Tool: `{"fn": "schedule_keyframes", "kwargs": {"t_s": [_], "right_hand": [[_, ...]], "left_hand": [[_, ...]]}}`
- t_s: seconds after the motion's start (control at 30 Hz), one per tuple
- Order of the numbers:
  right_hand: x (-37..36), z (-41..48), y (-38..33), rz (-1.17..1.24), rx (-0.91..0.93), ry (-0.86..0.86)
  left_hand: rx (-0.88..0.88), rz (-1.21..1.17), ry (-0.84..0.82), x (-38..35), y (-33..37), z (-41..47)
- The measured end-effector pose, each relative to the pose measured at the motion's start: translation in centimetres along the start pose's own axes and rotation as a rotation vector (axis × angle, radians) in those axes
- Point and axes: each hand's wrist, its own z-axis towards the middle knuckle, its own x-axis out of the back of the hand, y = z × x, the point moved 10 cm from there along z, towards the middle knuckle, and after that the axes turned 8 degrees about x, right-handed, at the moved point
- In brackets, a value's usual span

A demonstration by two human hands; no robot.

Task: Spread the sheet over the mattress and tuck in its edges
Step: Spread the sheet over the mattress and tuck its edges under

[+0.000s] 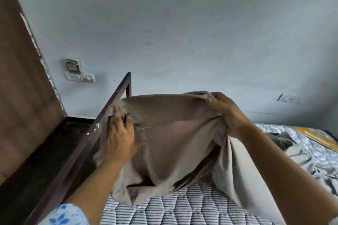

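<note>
Open air is left above the raised sheet (173,133), up to the pale wall (182,23). The middle is blocked by the sheet itself, held stretched between the left hand (120,133) and the right hand (228,113) and hanging down to the mattress (173,210). On the left, passage is bounded by the dark bed rail (80,151), just beside the left hand; beyond it a dark gap is closed off by a brown panel (22,78). Bare striped mattress is exposed in the foreground; further right it is taken up by crumpled bedding (301,157)
</note>
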Motion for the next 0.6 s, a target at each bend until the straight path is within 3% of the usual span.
{"fn": "schedule_keyframes", "kwargs": {"t_s": [0.07, 0.17, 0.23, 0.33, 0.4, 0.5, 0.6], "right_hand": [[-0.8, -0.6, -1.3, -0.209, 0.012, -0.13], [-1.6, -1.2, -0.9, -1.141, 0.128, -0.335], [-1.0, -1.1, 0.2, -1.615, 0.235, -0.336], [1.3, -0.5, 1.9, -1.784, 0.236, -0.241], [3.4, 0.1, 3.4, -1.826, 0.222, -0.207], [7.4, 1.0, 5.4, -1.77, 0.122, -0.077], [12.0, 0.2, 7.3, -1.648, 0.047, 0.118]], "left_hand": [[0.17, -0.043, 0.049, 0.3, -0.9, 1.3], [0.315, -0.078, 0.061, 0.4, -2.0, 3.5], [0.354, -0.066, 0.034, 0.6, -2.8, 4.9], [0.314, 0.054, 0.02, 1.4, -3.1, 7.2], [0.255, -0.011, 0.03, 1.8, -3.0, 8.6], [0.245, -0.191, 0.002, 1.9, -3.1, 9.4], [0.152, -0.105, 0.016, 2.5, -2.5, 8.3]]}}
